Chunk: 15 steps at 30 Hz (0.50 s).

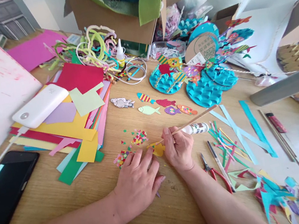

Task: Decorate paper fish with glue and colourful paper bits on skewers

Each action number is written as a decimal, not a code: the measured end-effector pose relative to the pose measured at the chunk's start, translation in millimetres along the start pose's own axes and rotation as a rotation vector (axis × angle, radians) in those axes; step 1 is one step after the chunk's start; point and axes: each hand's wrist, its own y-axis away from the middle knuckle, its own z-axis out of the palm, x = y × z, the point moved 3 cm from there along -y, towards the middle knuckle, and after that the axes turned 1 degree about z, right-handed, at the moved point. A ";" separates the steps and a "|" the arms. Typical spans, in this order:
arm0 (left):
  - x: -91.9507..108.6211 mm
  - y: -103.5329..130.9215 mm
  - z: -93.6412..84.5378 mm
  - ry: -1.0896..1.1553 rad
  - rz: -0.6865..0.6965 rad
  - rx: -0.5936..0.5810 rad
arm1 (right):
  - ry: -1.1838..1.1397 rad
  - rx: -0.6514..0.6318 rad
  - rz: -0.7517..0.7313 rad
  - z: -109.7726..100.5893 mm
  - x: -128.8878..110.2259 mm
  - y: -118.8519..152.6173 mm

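Observation:
My right hand (179, 148) is closed around a thin wooden stick (197, 118), held like a pen, with its lower tip on a yellow paper fish (159, 149). My left hand (137, 176) lies palm down with its fingers spread, fingertips at the fish's left edge. Just beyond those fingers are piles of tiny paper triangles (139, 137) and round paper dots (122, 157). A white glue bottle (197, 128) lies behind my right hand. Farther back rest several paper fish, among them a pale green one (149, 110) and a striped one (145, 98).
Coloured paper (81, 120) and a white power bank (41, 106) are at left, near a phone (10, 194). Red-handled pliers (215, 173), paper strips (227, 144) and scraps (285, 192) lie at right. Blue egg-carton pieces (205, 88) and a cardboard box (113, 22) stand behind.

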 end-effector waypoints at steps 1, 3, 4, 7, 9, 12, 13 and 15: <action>0.1 0.0 0.1 0.000 0.000 -0.002 | -0.001 -0.002 0.001 0.2 0.0 -0.1; 0.1 0.0 0.2 0.001 -0.002 -0.007 | 0.001 -0.003 0.001 0.4 -0.2 0.0; 0.1 -0.1 0.1 0.002 -0.004 -0.009 | 0.004 -0.003 0.000 0.5 -0.3 0.1; 0.2 -0.6 -0.4 0.008 -0.007 -0.014 | 0.014 -0.005 0.000 0.5 -0.6 0.2; 0.2 -0.8 -0.6 0.011 -0.006 -0.018 | 0.018 -0.007 0.003 0.3 -0.6 -0.1; 0.3 -0.8 -0.9 0.008 -0.006 -0.020 | 0.018 -0.009 0.003 0.2 -0.7 -0.6; 0.3 -0.7 -0.9 0.007 -0.007 -0.020 | 0.019 -0.011 0.003 0.3 -0.8 -0.7; 0.3 -0.5 -1.1 0.005 -0.006 -0.020 | 0.024 -0.013 0.002 0.6 -1.2 -1.0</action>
